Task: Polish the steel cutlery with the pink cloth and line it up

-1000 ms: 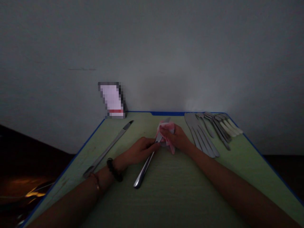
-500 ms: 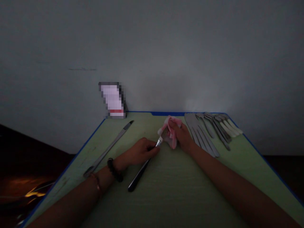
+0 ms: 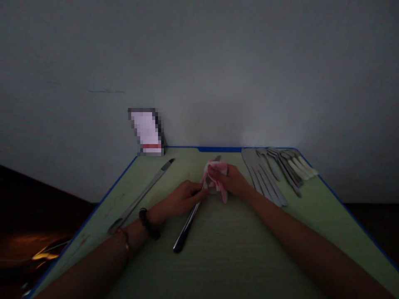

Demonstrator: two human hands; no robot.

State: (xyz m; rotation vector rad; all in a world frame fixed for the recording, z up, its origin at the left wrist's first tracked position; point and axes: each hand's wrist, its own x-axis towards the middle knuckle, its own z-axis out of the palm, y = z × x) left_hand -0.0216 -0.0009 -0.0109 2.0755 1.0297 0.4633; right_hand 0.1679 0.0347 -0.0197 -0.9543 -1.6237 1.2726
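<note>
A metal table knife [image 3: 188, 226] slants across the middle of the table, its handle end toward me. My left hand [image 3: 187, 197] is closed on it near the middle, fingers pinching the metal. My right hand [image 3: 232, 179] grips a pink and white cloth [image 3: 218, 168] folded around the blade. Only the blade's tip shows past the cloth's far side. To the left, near my left forearm, lies another utensil [image 3: 143, 195], long and metal, with a dark, blade-like far end and a rounded near end.
Several table knives [image 3: 264, 182] lie side by side at the right. Beyond them are several spoons [image 3: 274, 168] and light-handled forks [image 3: 299, 162]. A blurred-out phone-like device [image 3: 148, 131] leans on the wall at the back left. The green table [image 3: 237, 257] has a blue edge.
The cloth and my right hand have moved left and toward me along the blade, so the tip now shows. The knife's handle end has shifted slightly right.
</note>
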